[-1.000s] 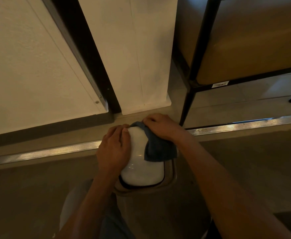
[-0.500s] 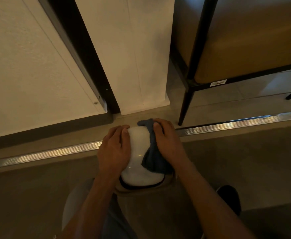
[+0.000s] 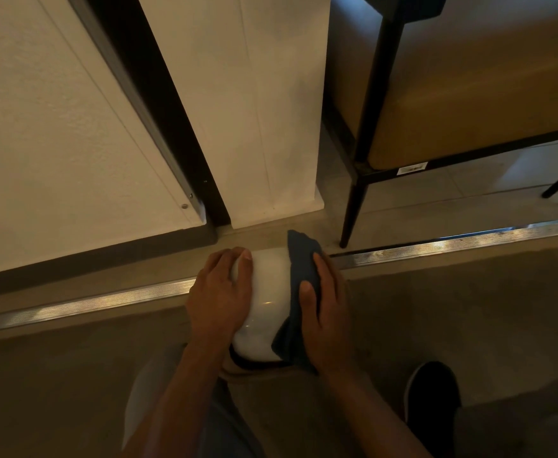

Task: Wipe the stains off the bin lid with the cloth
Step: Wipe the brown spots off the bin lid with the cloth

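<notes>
Down on the floor beside the chair leg [image 3: 353, 209], white bin lid [image 3: 267, 292], left hand [image 3: 218, 295] flat steadying its left side, right hand [image 3: 323, 309] pressing blue cloth [image 3: 300, 269] onto its right flank, wiping underway, centre seemingly unwiped, stains indiscernible.

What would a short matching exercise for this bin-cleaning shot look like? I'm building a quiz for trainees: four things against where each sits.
Things:
1. left hand
2. cloth
3. bin lid
4. shoe

Places:
A. between the two hands
B. on the floor, bottom right
C. on the lid's left side
D. under the right hand

Pairs: 1-C, 2-D, 3-A, 4-B
</notes>
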`<state>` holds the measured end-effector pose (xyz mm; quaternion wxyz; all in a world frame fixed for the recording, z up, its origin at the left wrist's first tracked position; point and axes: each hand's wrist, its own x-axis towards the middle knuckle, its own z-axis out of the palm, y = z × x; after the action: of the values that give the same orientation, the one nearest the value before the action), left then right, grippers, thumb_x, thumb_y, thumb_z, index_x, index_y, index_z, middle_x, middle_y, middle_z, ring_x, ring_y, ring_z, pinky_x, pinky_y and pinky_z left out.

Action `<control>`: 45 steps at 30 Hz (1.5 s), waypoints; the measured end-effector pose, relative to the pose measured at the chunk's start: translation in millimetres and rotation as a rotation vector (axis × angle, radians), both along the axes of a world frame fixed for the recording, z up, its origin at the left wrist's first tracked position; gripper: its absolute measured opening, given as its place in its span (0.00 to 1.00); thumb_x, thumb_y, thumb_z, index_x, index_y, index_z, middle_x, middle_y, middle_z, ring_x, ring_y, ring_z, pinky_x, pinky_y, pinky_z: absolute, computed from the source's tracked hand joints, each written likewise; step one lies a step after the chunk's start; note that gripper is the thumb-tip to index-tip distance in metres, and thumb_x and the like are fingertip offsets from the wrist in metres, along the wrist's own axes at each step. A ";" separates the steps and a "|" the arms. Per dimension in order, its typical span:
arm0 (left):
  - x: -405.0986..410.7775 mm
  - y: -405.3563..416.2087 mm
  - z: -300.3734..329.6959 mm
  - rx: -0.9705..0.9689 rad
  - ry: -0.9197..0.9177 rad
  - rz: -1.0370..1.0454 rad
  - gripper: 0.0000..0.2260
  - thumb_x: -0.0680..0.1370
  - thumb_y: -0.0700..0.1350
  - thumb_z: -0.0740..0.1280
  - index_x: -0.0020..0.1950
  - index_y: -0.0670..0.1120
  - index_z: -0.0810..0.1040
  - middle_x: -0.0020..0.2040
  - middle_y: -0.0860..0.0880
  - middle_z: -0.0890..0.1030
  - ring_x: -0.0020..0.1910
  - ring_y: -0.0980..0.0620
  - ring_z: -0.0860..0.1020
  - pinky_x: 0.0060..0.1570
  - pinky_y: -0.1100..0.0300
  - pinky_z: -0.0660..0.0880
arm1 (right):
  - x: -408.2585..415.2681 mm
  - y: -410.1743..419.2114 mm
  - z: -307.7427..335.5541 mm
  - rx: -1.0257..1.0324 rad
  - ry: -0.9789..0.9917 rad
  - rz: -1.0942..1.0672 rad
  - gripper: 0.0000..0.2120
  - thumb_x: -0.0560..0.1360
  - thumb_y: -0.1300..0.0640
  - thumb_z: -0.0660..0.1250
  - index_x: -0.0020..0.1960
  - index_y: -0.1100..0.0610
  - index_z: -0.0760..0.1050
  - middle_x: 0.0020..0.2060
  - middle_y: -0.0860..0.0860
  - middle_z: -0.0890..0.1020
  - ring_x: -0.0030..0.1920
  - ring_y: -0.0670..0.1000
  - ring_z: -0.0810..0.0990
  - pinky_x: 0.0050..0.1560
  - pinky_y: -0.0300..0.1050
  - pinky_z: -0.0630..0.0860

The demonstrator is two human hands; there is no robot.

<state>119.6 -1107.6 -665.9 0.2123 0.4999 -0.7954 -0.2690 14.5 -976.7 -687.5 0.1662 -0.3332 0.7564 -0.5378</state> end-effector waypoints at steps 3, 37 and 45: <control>1.7 -0.1 -1.0 -0.001 0.014 -0.026 0.21 0.81 0.63 0.52 0.65 0.54 0.75 0.61 0.52 0.77 0.56 0.54 0.74 0.55 0.58 0.66 | -1.7 -6.4 7.6 0.008 -0.052 -0.019 0.22 0.84 0.49 0.54 0.76 0.54 0.62 0.74 0.51 0.65 0.67 0.37 0.64 0.60 0.19 0.58; -5.0 10.3 -2.4 -0.040 0.039 0.052 0.21 0.80 0.65 0.53 0.63 0.55 0.77 0.61 0.53 0.78 0.58 0.52 0.77 0.55 0.57 0.70 | -6.5 29.3 -22.8 -0.049 -0.312 0.046 0.27 0.81 0.39 0.50 0.77 0.48 0.60 0.70 0.46 0.72 0.69 0.44 0.71 0.68 0.47 0.71; -3.6 12.9 -1.1 -0.033 0.024 0.015 0.26 0.78 0.68 0.52 0.66 0.54 0.75 0.63 0.52 0.76 0.58 0.53 0.75 0.57 0.55 0.72 | -69.7 -34.9 -1.8 0.079 -0.486 0.199 0.26 0.81 0.36 0.51 0.70 0.49 0.71 0.65 0.49 0.76 0.65 0.48 0.75 0.68 0.50 0.70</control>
<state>116.0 -1094.7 -667.0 0.2321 0.4990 -0.7934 -0.2603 -55.2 -1011.6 -689.4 0.4079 -0.2605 0.6783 -0.5529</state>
